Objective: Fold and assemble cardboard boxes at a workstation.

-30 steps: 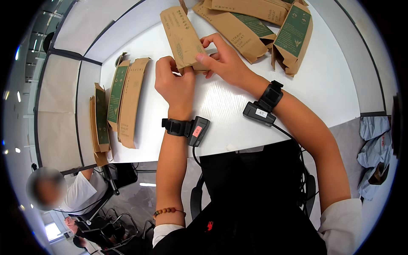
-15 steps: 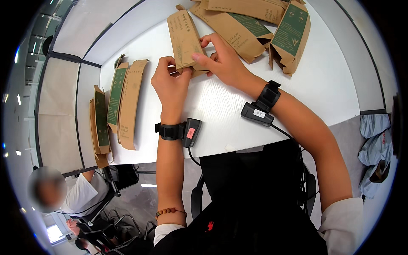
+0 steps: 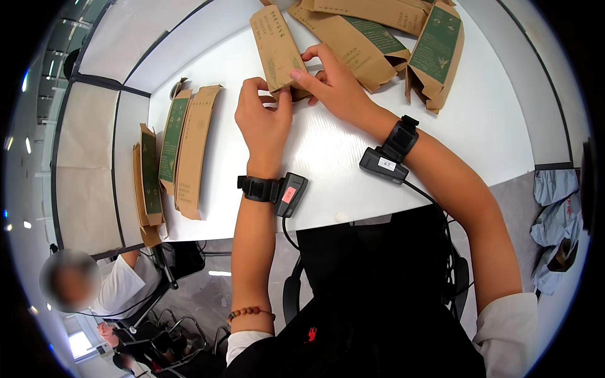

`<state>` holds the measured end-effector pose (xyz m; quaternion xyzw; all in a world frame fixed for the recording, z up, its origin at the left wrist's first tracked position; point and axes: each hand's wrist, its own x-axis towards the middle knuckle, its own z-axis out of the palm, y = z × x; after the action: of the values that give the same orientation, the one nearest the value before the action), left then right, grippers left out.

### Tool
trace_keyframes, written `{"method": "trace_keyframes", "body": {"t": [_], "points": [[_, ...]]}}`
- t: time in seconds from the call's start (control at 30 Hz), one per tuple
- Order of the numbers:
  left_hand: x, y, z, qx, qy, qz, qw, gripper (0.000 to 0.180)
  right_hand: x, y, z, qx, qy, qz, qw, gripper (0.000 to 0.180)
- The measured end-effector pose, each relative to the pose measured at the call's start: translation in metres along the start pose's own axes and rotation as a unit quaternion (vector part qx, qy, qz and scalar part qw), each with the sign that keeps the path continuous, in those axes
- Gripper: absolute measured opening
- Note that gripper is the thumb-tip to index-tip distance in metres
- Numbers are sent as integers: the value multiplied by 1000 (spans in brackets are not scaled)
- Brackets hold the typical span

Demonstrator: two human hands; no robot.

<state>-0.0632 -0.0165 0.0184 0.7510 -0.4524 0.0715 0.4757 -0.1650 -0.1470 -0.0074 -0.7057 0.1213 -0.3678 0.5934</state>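
Left hand (image 3: pixel 263 123) pinches the near end of a long, brown, rectangular cardboard box (image 3: pixel 276 47) in the head view, though which fold its fingertips hold is hard to tell; the right hand (image 3: pixel 340 91) grips the box's right edge, thumb on the printed face. The box is over the smooth white worktop (image 3: pixel 334 170), left of crumpled brown-and-green cardboard boxes (image 3: pixel 435 50). It looks light, dry and easily dented; the long creased edges should offer the stiffest hold.

Printed lettering (image 3: pixel 351 54) marks brown cartons (image 3: pixel 277 49) and wrist-device labels (image 3: pixel 288 194).
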Motion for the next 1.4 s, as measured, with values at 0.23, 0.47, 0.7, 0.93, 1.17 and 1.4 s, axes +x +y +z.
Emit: {"method": "trace_keyframes", "body": {"t": [0.23,0.47,0.7,0.93,1.17,1.4], "points": [[-1,3,4,-50,23,-19,998,19,-1,0,-1,-30,1,12,999,52],[0,-3,1,-97,-16,-40,994,26,-3,-6,-4,28,20,26,999,60],[-2,-9,-2,-94,15,24,995,23,-3,-4,-7,-146,-46,-103,983,61],[2,-16,-3,-40,20,140,989,23,-2,-5,-10,-102,-29,-89,990,68],[1,-10,-1,-14,24,159,987,23,-2,-5,-9,-44,-21,-69,996,54],[0,-13,-1,-42,-36,133,990,16,-4,-10,-9,-39,-38,-32,998,53]]}}
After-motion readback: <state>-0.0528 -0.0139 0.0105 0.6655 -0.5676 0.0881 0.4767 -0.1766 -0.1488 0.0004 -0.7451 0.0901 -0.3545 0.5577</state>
